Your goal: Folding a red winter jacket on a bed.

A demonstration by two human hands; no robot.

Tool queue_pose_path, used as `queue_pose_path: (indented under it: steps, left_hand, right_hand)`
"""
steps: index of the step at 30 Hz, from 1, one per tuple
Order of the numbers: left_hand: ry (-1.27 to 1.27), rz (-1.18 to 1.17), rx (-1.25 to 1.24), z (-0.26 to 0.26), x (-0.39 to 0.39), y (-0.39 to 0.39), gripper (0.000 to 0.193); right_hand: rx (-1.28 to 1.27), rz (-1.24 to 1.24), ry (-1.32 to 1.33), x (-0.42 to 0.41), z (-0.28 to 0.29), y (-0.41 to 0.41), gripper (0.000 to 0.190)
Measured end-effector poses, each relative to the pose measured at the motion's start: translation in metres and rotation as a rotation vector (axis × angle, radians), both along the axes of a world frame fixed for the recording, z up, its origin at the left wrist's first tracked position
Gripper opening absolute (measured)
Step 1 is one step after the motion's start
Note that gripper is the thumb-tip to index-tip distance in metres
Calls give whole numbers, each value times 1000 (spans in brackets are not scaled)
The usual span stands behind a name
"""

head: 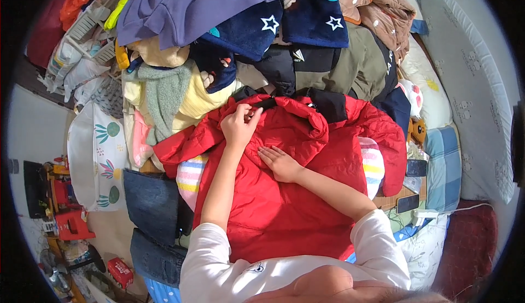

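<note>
A red padded jacket lies spread out before me, its hood folded over near the top and its sleeves out to both sides. My left hand is at the left side of the hood, near a black strip at the collar, fingers bent and thumb apart; whether it pinches any cloth I cannot tell. Flat on the red cloth just below the hood rests my right hand, its fingers stretched out. A striped towel-like cloth shows from under the jacket on both sides.
Behind the jacket is a heap of clothes, with a purple garment on top. Folded jeans and a white fabric basket stand at the left. Two phones, one a black phone, and a white power strip lie at the right.
</note>
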State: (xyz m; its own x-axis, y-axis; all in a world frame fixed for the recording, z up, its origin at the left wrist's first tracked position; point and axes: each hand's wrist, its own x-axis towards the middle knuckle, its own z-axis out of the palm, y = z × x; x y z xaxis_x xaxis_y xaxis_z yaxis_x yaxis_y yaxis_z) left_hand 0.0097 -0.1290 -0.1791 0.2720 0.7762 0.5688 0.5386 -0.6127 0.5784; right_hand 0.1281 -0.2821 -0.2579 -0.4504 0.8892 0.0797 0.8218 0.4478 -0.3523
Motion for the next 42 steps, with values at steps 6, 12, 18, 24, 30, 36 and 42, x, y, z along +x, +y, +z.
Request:
queue_pose_path:
  steps: [6,12,18,24,30,36,42]
  left_hand:
    - [281,-224,103,7,-12,2,34]
    - [304,-179,183,2,-22,10,29]
    - [265,-11,297,4,-23,15,22]
    - [177,75,395,0,-18,19,21]
    - [103,-37,233,-14,-24,24,26]
    - [73,-51,252,-20,-32,25,30]
    - [-118,-9,59,-15,-27,19,28]
  right_hand:
    - [442,-85,330,21,49,15,41]
    - [618,-621,66,67,97,26,72]
    - [649,-788,171,114,98,29,48]
    - [575,-817,339,133,90,34,26]
    - [530,-889,414,133,85,34,28]
    - [500,-900,453,132,85,30,34]
    - [259,-906,651,146,89,29,39]
